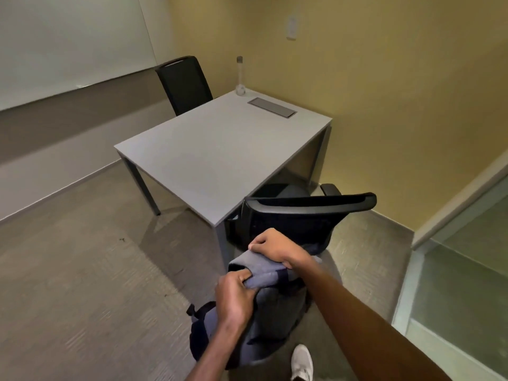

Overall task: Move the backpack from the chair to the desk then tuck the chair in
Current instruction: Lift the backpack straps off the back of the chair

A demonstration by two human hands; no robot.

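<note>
- A soft grey woven-fabric backpack with dark navy panels (pixel 264 306) hangs in front of the person, off both chair and desk, its top bunched into folds
- The left hand (pixel 233 298) is clenched on the folded top edge; the right hand (pixel 275 248) is closed over the top's far side
- The black plastic-framed office chair with a curved backrest (pixel 302 215) sits partly under the smooth, flat, pale grey rectangular desk (pixel 214 149)
- A white shoe (pixel 302 361) rests on ribbed carpet

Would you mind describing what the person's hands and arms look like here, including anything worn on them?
Both forearms are bare as far as the frame shows, with no sleeves in view. The left hand and right hand wear no gloves; no rings, watch or wristband are visible. A white shoe shows below.
</note>
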